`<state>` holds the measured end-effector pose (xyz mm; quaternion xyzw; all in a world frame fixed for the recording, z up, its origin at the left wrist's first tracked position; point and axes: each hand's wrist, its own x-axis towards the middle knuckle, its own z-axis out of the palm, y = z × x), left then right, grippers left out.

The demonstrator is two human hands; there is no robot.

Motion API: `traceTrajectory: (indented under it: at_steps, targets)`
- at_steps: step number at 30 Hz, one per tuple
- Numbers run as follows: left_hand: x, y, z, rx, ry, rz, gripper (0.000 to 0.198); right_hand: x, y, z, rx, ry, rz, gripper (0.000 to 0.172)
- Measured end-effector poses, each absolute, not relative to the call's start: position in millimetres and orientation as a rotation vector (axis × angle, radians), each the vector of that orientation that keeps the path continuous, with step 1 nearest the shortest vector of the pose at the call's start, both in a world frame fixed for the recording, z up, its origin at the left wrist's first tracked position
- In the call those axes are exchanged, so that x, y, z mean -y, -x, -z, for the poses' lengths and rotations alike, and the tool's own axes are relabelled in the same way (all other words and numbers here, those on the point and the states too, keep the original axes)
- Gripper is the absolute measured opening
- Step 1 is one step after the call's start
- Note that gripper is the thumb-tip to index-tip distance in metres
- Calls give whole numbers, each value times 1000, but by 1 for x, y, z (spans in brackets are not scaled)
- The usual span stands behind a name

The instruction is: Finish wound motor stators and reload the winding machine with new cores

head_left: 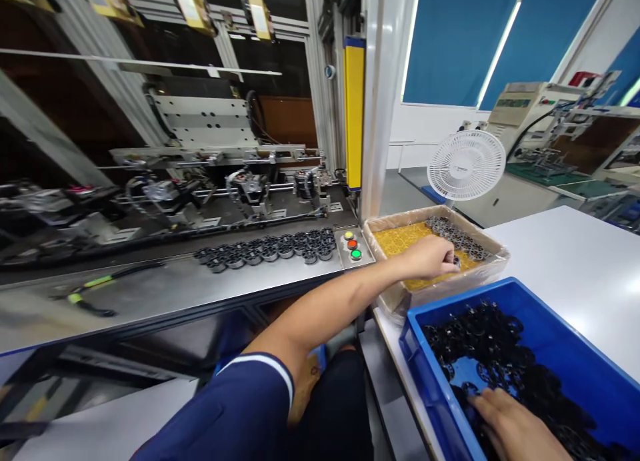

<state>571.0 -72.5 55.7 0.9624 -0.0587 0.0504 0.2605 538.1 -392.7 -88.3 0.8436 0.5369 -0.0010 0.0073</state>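
My left hand point(431, 256) reaches across to a plastic-lined carton point(445, 290) and is closed in a pinch over its near right part. A small dark ring part point(456, 262) shows at its fingertips. Lower down, my right hand point(517, 426) lies in a blue bin point(460, 408), with its fingers stretched over black round spoked parts point(480, 334). Whether those fingers grip any part is unclear, as the tips are partly hidden. Grey-black ring parts point(457, 236) lie on a yellow layer point(400, 238) inside the carton.
Rows of black rings point(270, 249) stand on the metal ledge point(165, 291) of a machine, beside a button panel point(353, 246). A black and yellow-green strap point(95, 284) lies further left. A white fan point(467, 165) stands behind the carton; a white table point(565, 248) extends right.
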Motion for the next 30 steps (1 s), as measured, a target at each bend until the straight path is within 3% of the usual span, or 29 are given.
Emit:
traceTrajectory:
  at_steps: [3,8,11,15,24,30]
  targets:
    - [65,-467,-36,126,-2124,-297,58,389,-549,86,-1877,-2684,-414,33]
    - [82,-345,15,65,-1196,-320,44,357,-513,36,-2031,-2868,-841,29]
    - [98,-319,19,-17,-1110,-244,58,325,-457,-8,-2148,-2990,-857,20]
    - [114,-305,7,-42,-1124,-192,67,291,-397,-38,-2618,-2905,-671,28]
    - [130,-298,3,0,-1102,-210,57,303,-384,-38,-2772,-2749,-634,40]
    - [134,-294,5,-12,-1153,-211,61,306,-398,-38,-2651,-2700,-685,51]
